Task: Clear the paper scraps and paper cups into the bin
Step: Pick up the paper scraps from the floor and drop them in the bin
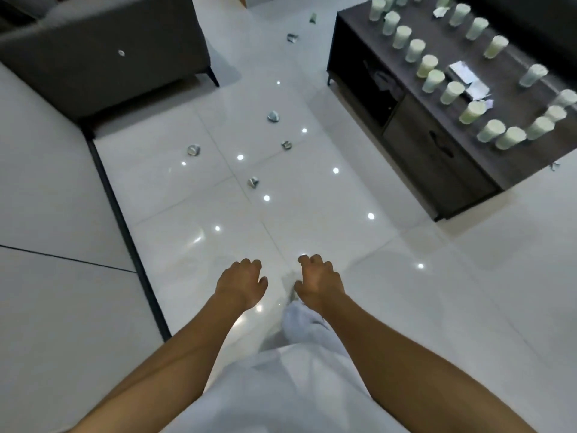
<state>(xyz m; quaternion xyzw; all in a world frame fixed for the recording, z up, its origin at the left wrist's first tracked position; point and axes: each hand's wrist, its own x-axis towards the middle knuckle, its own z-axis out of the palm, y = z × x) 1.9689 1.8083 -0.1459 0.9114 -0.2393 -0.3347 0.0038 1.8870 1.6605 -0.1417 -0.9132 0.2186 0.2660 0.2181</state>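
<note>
Both hands, left hand (242, 282) and right hand (318, 284), hang loosely curled, empty, above glossy white floor tiles (312, 214); crumpled paper scraps (253, 182) beyond; upright paper cups (451, 92) crowd the dark wooden coffee table (437, 145).

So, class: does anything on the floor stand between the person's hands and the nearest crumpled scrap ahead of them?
Nothing visible does. Bare tile lies between the left hand, the right hand and the nearest scrap. The sofa and cabinet stand off to the sides.
</note>
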